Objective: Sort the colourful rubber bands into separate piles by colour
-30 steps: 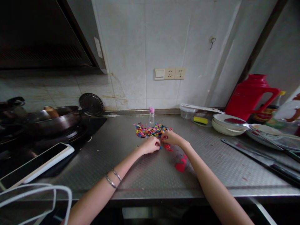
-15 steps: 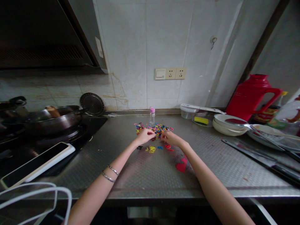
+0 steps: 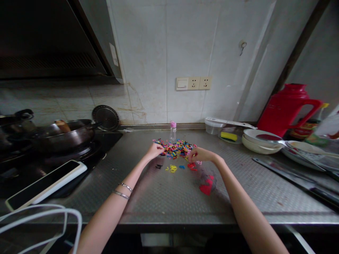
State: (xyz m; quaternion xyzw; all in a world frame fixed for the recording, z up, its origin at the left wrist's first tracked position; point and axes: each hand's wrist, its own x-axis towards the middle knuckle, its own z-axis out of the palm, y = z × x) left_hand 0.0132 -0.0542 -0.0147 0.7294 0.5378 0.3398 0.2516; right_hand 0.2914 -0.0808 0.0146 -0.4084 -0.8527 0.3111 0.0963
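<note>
One left hand [image 3: 155, 151]: fingers curled, tips nearly meeting at the left end of the coloured pile [image 3: 174, 150]; whether they pinch a piece is unclear.
Right hand [image 3: 200, 155]: curled at the right end, any hold likewise unclear.
Pile's long axis: along the back edge of the counter [image 3: 164, 197], neither hand clearly nearer.

No readable writing, tiny blurred label on the small clear bottle [image 3: 173, 134] at centre, red-and-yellow label on the dark bottle [image 3: 304, 129] at far right, too blurred to read.
</note>
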